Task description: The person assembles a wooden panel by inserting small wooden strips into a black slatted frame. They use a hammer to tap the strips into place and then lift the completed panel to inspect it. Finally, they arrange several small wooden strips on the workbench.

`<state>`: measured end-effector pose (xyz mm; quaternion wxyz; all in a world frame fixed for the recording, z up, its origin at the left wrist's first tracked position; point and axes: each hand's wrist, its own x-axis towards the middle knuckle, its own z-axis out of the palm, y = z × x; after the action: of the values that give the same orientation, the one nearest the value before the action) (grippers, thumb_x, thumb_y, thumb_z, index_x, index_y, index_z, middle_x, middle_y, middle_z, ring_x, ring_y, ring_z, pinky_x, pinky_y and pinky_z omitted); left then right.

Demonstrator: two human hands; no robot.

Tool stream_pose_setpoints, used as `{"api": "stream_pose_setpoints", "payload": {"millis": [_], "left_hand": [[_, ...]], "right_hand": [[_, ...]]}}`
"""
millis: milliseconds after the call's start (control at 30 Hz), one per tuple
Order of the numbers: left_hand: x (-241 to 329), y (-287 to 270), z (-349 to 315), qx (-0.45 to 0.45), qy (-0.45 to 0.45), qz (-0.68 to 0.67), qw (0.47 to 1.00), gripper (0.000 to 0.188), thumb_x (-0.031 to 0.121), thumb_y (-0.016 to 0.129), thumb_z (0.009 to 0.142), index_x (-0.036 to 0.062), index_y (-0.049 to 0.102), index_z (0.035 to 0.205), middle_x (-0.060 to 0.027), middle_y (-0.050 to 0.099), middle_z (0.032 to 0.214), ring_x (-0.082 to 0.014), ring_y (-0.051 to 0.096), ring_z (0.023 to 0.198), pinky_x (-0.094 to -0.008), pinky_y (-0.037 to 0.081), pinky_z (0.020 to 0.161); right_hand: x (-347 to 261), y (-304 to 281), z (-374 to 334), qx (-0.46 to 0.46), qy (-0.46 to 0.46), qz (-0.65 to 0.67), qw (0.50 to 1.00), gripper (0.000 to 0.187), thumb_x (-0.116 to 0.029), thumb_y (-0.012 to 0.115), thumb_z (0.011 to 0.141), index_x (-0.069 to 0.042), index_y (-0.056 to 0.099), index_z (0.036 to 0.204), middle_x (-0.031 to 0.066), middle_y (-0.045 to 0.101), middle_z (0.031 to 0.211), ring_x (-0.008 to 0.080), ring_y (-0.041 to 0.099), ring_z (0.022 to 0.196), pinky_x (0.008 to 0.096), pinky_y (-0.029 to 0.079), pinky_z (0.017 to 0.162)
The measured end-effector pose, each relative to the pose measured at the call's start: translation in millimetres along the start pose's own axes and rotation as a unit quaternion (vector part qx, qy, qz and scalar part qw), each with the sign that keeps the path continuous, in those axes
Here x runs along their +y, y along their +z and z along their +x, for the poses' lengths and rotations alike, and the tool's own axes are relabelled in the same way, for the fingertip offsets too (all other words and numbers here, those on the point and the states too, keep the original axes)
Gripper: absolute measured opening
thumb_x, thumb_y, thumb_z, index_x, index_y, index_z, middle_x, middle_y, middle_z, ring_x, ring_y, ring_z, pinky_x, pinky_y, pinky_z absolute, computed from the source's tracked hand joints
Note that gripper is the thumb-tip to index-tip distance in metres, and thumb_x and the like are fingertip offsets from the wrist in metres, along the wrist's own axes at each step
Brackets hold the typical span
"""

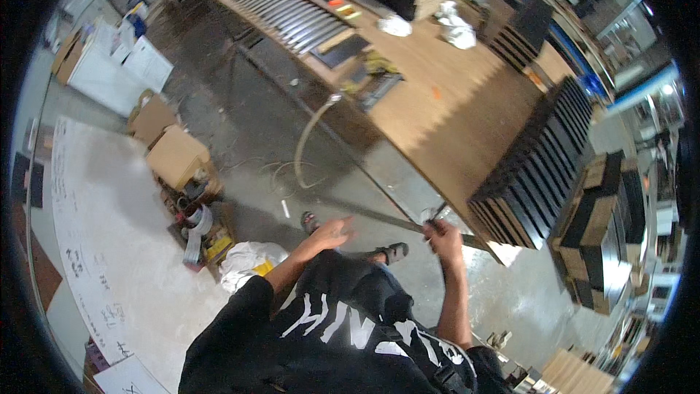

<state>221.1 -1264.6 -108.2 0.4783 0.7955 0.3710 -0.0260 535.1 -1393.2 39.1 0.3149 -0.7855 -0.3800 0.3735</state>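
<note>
My right hand [442,238] is closed at the near corner of the wooden workbench [445,128], close to a stack of black-faced boards. A small shiny, partly dark item [433,214] shows at its fingertips, too blurred to name. My left hand [333,233] hangs over the floor in front of my body, apart from the bench. Its fingers point to the right, a little spread and blurred, and nothing shows in them.
Black-edged boards [536,168] stand in a row on the bench's right end, with wrapped stacks [605,233] beyond. Metal strips [292,14] lie at its far end. A hose [300,149] droops to the floor. Cardboard boxes [179,157] and a white board [109,226] are at left.
</note>
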Motion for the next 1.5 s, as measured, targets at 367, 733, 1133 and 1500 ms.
{"api": "stream_pose_setpoints", "payload": {"millis": [367,733,1133,1500], "left_hand": [[-305.4,-24.7,-284.5,0.195,-0.410,-0.082,0.887,0.064,0.048,0.062,0.091,-0.0071,0.061,0.124,-0.0315,0.065,0.115,-0.0444,0.062,0.112,-0.0479,0.049,0.096],[-334.1,15.1,-256.9,0.161,-0.328,-0.239,0.900,0.048,0.039,0.059,0.094,-0.0031,0.067,0.114,-0.0227,0.071,0.106,-0.0392,0.064,0.105,-0.0429,0.050,0.092],[-474.6,-399.1,-114.7,0.244,-0.345,-0.238,0.875,0.065,0.045,0.064,0.093,-0.0088,0.058,0.129,-0.0225,0.072,0.107,-0.0318,0.068,0.105,-0.0392,0.052,0.090],[-534.0,-603.9,-39.5,0.307,-0.341,-0.209,0.864,0.047,0.040,0.062,0.092,-0.0006,0.065,0.118,-0.0234,0.070,0.096,-0.0352,0.068,0.092,-0.0408,0.052,0.083]], "right_hand": [[-15.6,56.5,225.0,0.259,0.016,-0.280,0.924,0.051,-0.027,0.060,0.094,0.007,0.052,0.131,0.0305,0.057,0.129,0.0471,0.051,0.122,0.0521,0.040,0.103],[37.6,81.1,252.7,0.411,-0.017,-0.334,0.848,0.052,-0.015,0.060,0.089,0.009,0.044,0.132,0.0329,0.065,0.099,0.0481,0.066,0.086,0.0486,0.055,0.073],[-294.2,276.8,419.1,0.529,-0.092,-0.181,0.824,0.042,-0.011,0.056,0.097,0.000,0.051,0.137,0.0242,0.056,0.134,0.0423,0.055,0.120,0.0479,0.046,0.099],[-584.4,478.4,556.1,0.271,-0.220,-0.025,0.937,0.037,-0.006,0.056,0.096,0.005,0.054,0.132,0.0249,0.059,0.130,0.0402,0.058,0.119,0.0438,0.045,0.101]]}}
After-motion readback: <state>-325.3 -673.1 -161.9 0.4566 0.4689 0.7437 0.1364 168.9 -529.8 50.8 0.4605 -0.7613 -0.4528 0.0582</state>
